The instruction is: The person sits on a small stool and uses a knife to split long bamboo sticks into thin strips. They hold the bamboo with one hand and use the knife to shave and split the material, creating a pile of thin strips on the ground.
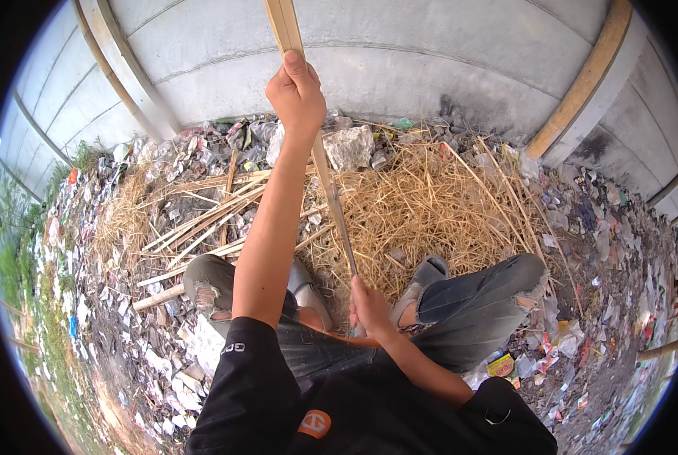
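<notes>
My left hand, raised at the end of my outstretched arm, is closed round a pale bamboo strip. Above the fist the strip runs up past the frame's top; below, it slants down toward my right hand. That right hand, low between my knees, is closed on the handle of a long, narrow, dark-bladed knife. The blade points up and away from me, its far part against the strip's lower end. How deep the blade sits in the bamboo cannot be made out. My fingers mostly hide the handle.
Straw-like bamboo shavings lie heaped before my feet. Several split bamboo strips lie left of them, near a pale stone block. Scattered litter covers the ground. A grey panel wall with upright posts stands ahead.
</notes>
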Tool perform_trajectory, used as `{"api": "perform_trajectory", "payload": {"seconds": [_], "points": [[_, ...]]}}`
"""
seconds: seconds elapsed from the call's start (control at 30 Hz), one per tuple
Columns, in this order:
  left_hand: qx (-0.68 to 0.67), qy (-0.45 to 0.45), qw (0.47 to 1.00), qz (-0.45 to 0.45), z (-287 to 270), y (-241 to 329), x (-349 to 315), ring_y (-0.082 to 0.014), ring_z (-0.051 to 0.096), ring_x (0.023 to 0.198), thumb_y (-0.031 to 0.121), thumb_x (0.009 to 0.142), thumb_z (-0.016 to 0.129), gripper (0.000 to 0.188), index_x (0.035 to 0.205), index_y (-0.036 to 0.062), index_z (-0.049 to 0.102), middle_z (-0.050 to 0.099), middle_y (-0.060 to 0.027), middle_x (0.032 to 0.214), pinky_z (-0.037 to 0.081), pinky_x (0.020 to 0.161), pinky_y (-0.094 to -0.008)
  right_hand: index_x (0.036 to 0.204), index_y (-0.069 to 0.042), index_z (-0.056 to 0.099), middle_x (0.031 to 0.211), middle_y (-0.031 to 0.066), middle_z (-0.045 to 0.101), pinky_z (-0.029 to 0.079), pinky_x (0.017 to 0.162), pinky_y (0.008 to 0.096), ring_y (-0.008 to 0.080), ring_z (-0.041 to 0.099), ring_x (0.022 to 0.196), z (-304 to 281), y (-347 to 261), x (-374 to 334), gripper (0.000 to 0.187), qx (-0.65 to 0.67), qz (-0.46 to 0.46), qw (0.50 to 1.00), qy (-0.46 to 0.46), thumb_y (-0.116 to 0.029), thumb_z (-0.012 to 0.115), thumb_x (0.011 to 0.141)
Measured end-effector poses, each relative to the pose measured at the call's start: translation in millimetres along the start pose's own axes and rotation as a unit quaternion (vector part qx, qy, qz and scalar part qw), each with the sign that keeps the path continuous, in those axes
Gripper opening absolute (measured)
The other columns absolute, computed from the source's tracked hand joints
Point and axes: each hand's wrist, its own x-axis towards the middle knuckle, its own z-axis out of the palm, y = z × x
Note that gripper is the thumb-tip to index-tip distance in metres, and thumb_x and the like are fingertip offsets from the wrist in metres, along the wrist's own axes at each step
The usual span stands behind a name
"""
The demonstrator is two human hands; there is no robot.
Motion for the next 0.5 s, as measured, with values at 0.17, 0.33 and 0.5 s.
{"api": "perform_trajectory", "payload": {"seconds": [0.17,0.33,0.5], "points": [[-0.074,-0.042,0.993,-0.085,-1,14,-18,-0.0093,0.046,0.044,0.056,0.110,0.037,0.071,0.061,0.0064,0.047,0.045,0.0003,0.051,0.035,0.044,-0.0264,0.086,-0.010,0.047,0.061,-0.0024,0.042,0.042,0.046,0.0315,0.0105,0.042,0.045,-21,-42,-3,0.058,0.032,0.050,0.996,0.059,-0.065,0.044,0.104],[-0.039,-0.066,0.995,-0.065,-2,14,-16,-0.0116,0.050,0.045,0.065,0.108,0.031,0.077,0.060,0.0063,0.048,0.046,-0.0021,0.051,0.040,0.045,-0.0268,0.087,-0.006,0.049,0.060,0.0017,0.045,0.043,0.042,0.0320,0.0122,0.046,0.045,21,-204,-34,0.056,0.104,-0.313,0.943,-0.050,-0.059,0.044,0.106],[-0.038,-0.034,0.998,-0.046,-3,30,-13,-0.0108,0.049,0.045,0.059,0.109,0.033,0.073,0.061,0.0061,0.049,0.046,-0.0011,0.050,0.038,0.044,-0.0277,0.088,-0.009,0.048,0.059,0.0026,0.047,0.043,0.045,0.0333,0.0134,0.045,0.046,22,-67,4,0.059,0.044,-0.408,0.910,-0.060,-0.067,0.049,0.100]]}}
